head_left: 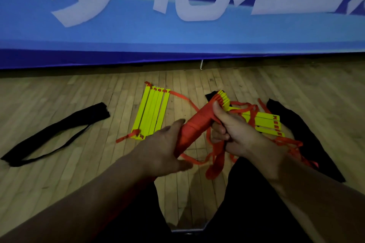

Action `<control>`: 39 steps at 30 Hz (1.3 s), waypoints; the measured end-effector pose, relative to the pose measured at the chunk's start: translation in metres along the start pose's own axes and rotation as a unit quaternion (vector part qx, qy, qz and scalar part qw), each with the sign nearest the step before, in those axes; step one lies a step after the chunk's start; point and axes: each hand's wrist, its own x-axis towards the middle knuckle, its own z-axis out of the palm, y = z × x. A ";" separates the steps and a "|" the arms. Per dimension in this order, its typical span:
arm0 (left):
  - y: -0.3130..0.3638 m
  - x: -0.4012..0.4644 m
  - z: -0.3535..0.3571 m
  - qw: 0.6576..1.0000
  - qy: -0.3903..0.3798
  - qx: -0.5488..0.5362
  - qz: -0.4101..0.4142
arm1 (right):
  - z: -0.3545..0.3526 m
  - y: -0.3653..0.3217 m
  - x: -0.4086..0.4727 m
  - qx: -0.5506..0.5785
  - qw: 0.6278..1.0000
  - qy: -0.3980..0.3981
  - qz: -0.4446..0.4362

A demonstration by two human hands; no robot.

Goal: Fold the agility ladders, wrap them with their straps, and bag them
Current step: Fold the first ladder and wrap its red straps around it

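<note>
A folded agility ladder bundle (pixel 197 124), yellow rungs wound in orange strap, sits tilted between my hands above the floor. My left hand (pixel 164 148) holds its lower end, palm against the wrap with fingers mostly straight. My right hand (pixel 233 130) grips the bundle's middle and a loose orange strap (pixel 216 162) that hangs down. A second folded ladder (pixel 151 113) lies flat on the floor behind. A third ladder (pixel 266 124) with tangled orange straps lies at the right, partly hidden by my right hand.
A long black bag (pixel 57 132) with a strap lies on the wooden floor at the left. Another black bag (pixel 308 136) lies at the right beside the tangled ladder. A blue banner wall (pixel 177 35) closes off the back. My dark-trousered legs frame the bottom.
</note>
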 end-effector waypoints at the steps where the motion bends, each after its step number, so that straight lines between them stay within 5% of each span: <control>1: 0.000 -0.001 0.008 0.997 0.034 0.070 -0.002 | 0.003 0.001 0.002 -0.014 1.000 0.027 -0.004; 10: -0.029 0.006 -0.012 0.987 0.133 -0.028 -0.088 | 0.003 0.002 0.002 -0.199 0.971 0.072 -0.108; 16: -0.027 0.004 -0.009 0.988 0.132 -0.016 -0.075 | 0.014 -0.002 -0.002 -0.193 0.980 0.023 -0.040; 20: -0.029 0.001 -0.019 0.984 0.141 -0.081 -0.065 | 0.012 0.003 0.000 -0.138 0.987 0.001 -0.086; 23: -0.018 -0.007 -0.034 0.975 0.092 -0.202 -0.022 | 0.014 0.009 0.000 -0.106 0.990 -0.005 -0.095; 27: -0.009 -0.012 -0.045 0.893 -0.064 -0.445 -0.002 | 0.019 0.000 -0.003 0.016 0.994 -0.099 -0.051; 30: -0.015 -0.014 -0.044 0.850 -0.147 -0.503 -0.046 | 0.024 0.000 -0.006 0.059 0.992 -0.111 -0.034; 32: -0.012 -0.012 -0.041 0.881 -0.139 -0.446 -0.081 | 0.025 0.006 -0.006 0.072 0.993 -0.085 -0.040; 35: 0.007 -0.010 -0.027 0.989 -0.021 -0.125 -0.071 | 0.034 0.013 -0.005 0.047 0.997 -0.029 -0.059; 37: 0.016 -0.010 -0.012 0.994 0.068 0.066 -0.046 | 0.039 0.014 -0.003 0.003 0.997 0.011 -0.075; 39: 0.011 -0.007 -0.011 0.991 0.112 0.056 -0.051 | 0.038 0.011 -0.002 -0.071 0.993 0.017 -0.093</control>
